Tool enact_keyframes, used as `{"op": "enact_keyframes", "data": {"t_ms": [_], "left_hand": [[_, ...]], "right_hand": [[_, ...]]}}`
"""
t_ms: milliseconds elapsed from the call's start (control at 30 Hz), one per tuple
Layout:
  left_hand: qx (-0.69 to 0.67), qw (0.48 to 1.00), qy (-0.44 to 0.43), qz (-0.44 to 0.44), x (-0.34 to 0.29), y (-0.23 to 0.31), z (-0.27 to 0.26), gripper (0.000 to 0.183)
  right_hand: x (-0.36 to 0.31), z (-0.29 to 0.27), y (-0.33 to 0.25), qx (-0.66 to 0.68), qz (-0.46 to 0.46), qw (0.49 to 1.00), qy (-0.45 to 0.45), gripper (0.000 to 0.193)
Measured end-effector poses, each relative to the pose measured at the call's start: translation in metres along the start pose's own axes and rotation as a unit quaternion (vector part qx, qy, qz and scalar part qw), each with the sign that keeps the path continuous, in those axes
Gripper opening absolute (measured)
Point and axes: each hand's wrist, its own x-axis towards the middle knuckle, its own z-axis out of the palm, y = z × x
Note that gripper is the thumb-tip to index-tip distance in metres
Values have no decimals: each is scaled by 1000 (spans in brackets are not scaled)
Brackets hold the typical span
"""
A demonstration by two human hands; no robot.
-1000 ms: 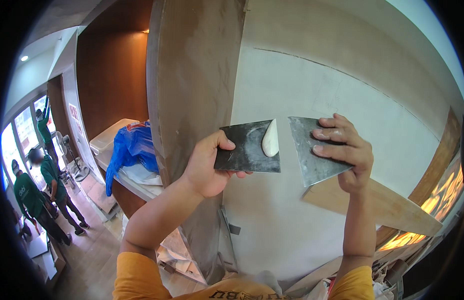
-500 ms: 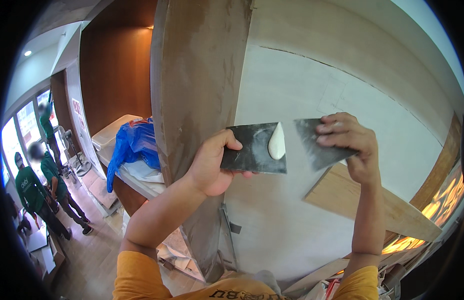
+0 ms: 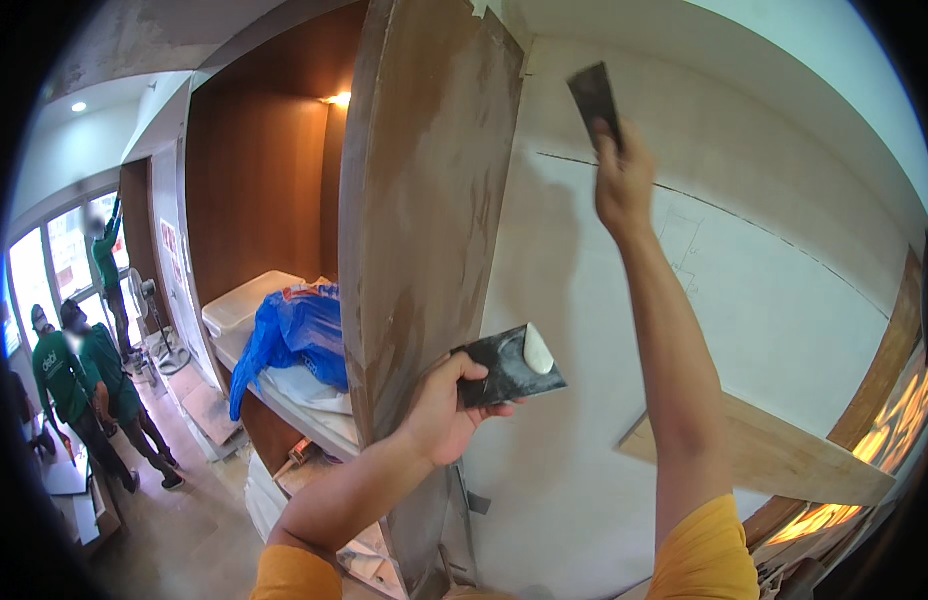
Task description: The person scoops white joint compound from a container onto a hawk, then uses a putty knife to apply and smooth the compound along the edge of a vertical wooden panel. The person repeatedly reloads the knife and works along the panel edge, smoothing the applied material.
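Bare forearms reached out of yellow sleeves (image 3: 706, 552) at the lower edge. The left hand (image 3: 446, 405) was clamped on a dark, flat blade (image 3: 499, 375), thumb on top and fingers beneath, in front of the lower part of the wall. A smooth dollop of white paste (image 3: 538, 350) sat along that blade's far right edge. The right hand (image 3: 624, 185), raised much higher, was closed around a second blade (image 3: 592, 98), which pointed up and slightly left; the two blades were well apart. Whether the raised blade touched the wall could not be told from this angle.

Just left of the hands stood a brown upright panel (image 3: 424, 190), smeared with pale patches. Behind the hands spread the pale wall (image 3: 784, 300), crossed high up by a thin dark line (image 3: 729, 208). A wooden board (image 3: 784, 455) slanted across its lower right.

Beyond the panel, a blue plastic bag (image 3: 302, 335) lay on a shelf beside a pale container (image 3: 246, 308). Farther off at left, two people in green (image 3: 60, 375) stood close together, and another person (image 3: 106, 258) reached up near bright windows (image 3: 27, 275).
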Motion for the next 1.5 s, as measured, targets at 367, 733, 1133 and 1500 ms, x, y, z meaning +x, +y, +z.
{"op": "enact_keyframes", "data": {"t_ms": [367, 733, 1133, 1500], "left_hand": [[-16, 997, 64, 27, -5, 1, -5, 40], [-46, 999, 12, 26, -8, 2, -8, 41], [-53, 998, 17, 35, -9, 3, -9, 41], [-95, 995, 38, 16, -11, 1, -8, 31]], "right_hand": [[59, 107, 24, -68, -2, 996, 53, 39], [71, 126, 26, -100, -14, 993, 54, 41], [72, 143, 14, -131, -11, 990, 47, 45], [87, 123, 11, -121, -9, 989, -87, 55]]}}
